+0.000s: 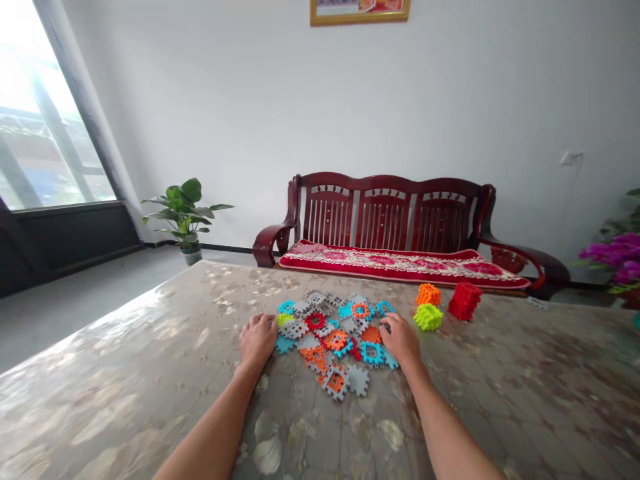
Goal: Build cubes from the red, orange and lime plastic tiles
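Note:
A loose pile of flat plastic interlocking building pieces with notched edges lies between my hands, in grey, blue, orange, red and yellow-green. My left hand (259,337) rests on the table at the pile's left edge, fingers loosely bent and apart, next to a yellow-green piece (284,320). On the opposite side, my right hand (401,339) lies against the pile's right edge, its fingers slightly bent near a blue square piece (372,353). Neither hand visibly holds a piece; the undersides of the fingers are hidden. Nearest me are an orange piece (335,381) and a grey piece (358,380).
Right of the pile stand an orange block (429,294), a yellow-green block (428,317) and a larger red block (465,301). A patterned cloth covers the table (150,373). Behind it are a wooden bench (383,217) and a potted plant (185,212).

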`<action>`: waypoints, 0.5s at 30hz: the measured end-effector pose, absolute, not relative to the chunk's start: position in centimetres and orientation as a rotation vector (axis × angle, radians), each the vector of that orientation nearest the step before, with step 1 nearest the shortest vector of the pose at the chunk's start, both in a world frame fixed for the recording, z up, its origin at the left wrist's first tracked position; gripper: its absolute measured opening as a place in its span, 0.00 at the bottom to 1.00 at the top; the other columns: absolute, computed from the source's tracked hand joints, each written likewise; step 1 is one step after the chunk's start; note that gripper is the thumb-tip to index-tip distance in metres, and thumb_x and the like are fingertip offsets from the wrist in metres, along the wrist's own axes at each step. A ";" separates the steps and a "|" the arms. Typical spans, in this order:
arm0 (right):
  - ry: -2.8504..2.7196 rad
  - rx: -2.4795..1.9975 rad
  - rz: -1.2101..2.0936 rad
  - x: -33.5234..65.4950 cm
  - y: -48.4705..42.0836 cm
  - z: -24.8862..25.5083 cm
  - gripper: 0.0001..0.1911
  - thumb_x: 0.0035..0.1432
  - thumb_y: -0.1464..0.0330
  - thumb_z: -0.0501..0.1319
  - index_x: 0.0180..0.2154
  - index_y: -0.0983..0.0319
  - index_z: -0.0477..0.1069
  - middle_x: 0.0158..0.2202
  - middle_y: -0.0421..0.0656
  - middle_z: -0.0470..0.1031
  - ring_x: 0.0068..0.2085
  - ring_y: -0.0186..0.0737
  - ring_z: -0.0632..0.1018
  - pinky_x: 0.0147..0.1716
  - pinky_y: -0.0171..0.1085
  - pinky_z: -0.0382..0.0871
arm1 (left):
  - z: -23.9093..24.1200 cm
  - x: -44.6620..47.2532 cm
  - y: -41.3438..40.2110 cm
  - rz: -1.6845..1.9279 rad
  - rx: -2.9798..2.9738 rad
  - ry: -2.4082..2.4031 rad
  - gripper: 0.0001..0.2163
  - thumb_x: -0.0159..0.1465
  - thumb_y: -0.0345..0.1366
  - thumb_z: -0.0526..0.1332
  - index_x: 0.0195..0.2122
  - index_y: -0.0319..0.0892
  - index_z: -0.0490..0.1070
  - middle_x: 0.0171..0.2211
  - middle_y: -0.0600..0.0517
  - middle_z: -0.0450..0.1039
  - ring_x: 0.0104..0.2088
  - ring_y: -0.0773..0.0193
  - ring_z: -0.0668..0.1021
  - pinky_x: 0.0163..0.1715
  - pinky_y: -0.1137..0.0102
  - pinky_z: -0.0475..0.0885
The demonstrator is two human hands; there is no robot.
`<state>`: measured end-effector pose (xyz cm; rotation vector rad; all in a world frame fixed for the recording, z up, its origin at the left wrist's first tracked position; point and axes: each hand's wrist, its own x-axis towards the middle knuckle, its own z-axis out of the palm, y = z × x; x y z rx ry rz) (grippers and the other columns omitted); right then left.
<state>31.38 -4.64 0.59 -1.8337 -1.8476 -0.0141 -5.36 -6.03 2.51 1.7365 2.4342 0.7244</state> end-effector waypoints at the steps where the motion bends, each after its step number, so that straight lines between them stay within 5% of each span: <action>1: -1.845 -1.832 -0.015 31.4 -4.7 0.6 0.12 0.58 0.68 0.57 0.40 0.58 0.78 0.52 0.44 0.76 0.51 0.44 0.75 0.50 0.39 0.65 | 2.6 -5.2 -6.0 0.718 1.749 2.432 0.19 0.65 0.43 0.51 0.50 0.46 0.76 0.55 0.45 0.72 0.55 0.49 0.72 0.55 0.58 0.64; 15: -1.814 -1.831 -0.032 31.0 -5.1 1.3 0.11 0.56 0.71 0.58 0.37 0.58 0.78 0.47 0.43 0.78 0.46 0.41 0.76 0.46 0.36 0.64 | 3.1 -4.8 -5.8 0.638 1.836 2.371 0.15 0.61 0.42 0.54 0.45 0.46 0.76 0.52 0.45 0.73 0.55 0.51 0.72 0.56 0.58 0.63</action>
